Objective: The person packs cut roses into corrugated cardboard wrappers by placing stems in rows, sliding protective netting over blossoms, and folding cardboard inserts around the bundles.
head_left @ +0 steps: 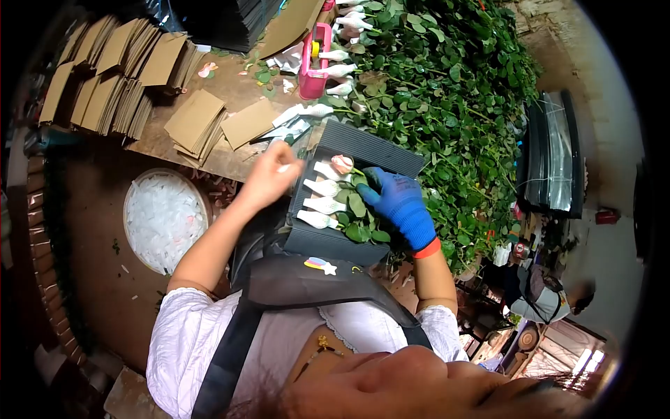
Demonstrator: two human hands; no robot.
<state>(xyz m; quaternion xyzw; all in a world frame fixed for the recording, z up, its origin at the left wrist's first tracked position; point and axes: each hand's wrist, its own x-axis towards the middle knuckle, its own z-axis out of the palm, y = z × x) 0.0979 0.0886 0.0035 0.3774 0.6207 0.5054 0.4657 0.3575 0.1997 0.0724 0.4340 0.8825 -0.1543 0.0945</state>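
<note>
My bare left hand (272, 176) is closed and slightly blurred beside the left edge of a black corrugated sheet (373, 146). A small white bit shows at its fingertips; I cannot make out what it is. My right hand (398, 202), in a blue glove with an orange cuff, curls around the stem and leaves of a pink rose (341, 164). This rose's bloom is bare. Below it lie several roses in white net sleeves (323, 204), heads left, on the sheet. Green rose leaves (358, 230) lie under and beside the glove.
Leafy rose stems (447, 105) heap at the upper right. A pink container (315, 63) stands at the back. Cardboard pieces (195, 122) lie on the table (157, 143). A round tub of white strips (165, 220) stands at left. Stacked black sheets (555, 153) are at right.
</note>
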